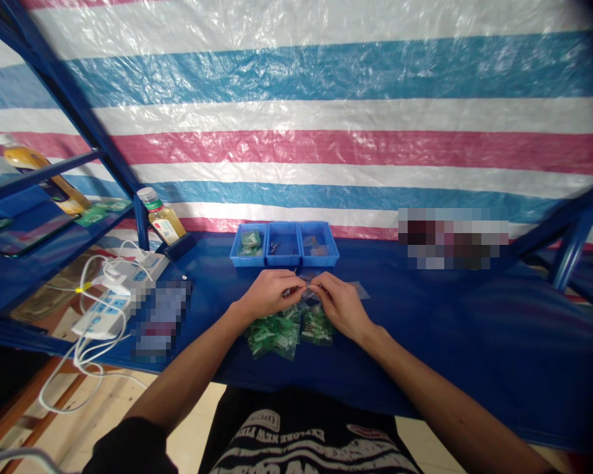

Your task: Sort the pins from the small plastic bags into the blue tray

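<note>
Over the blue table, my left hand (273, 291) and my right hand (343, 304) meet with thumbs and fingertips pinched together. Something small sits between the fingertips, too small to make out. A thin dark tip pokes up by the left fingers. Clear plastic bags (360, 290) lie beneath and beside my right hand. Just in front of my wrists are a pile of green plastic packets (273, 334) and a smaller group of green packets (317, 326). Beyond my fingers stand three joined blue bins: the left bin (248, 261), the middle bin (282, 261) and the right bin (320, 261).
On the left are a power strip (101, 309) with tangled white cables, a blurred phone-like object (162, 316) and a bottle (162, 217). Another bottle (47, 174) leans on a side shelf. A blue frame post (568, 250) and a blurred-out patch (452, 238) are at right.
</note>
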`<state>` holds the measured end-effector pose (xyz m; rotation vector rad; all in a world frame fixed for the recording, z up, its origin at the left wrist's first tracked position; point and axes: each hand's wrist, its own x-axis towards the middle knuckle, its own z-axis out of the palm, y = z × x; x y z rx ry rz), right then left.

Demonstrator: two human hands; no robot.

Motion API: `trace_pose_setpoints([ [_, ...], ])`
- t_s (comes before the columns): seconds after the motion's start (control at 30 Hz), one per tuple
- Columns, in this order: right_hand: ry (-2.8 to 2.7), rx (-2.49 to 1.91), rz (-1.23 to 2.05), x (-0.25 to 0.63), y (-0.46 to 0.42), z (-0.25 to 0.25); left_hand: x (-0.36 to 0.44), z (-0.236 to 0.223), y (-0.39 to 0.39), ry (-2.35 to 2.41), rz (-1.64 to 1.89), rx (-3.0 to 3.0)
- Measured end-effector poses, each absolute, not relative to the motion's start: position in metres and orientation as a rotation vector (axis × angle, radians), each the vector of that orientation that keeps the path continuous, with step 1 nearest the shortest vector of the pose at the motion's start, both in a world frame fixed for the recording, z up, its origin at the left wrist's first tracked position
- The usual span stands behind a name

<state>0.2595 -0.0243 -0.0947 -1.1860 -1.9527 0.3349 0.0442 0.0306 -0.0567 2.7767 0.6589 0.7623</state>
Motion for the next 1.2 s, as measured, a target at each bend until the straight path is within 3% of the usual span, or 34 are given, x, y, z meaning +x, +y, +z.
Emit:
trace_pose_setpoints([
  [1.2, -1.947, -1.194, 0.353, 0.2597, -0.0233, -0.0966, 0.045, -0.058, 0.0327, 0.644, 0.766, 2.769],
])
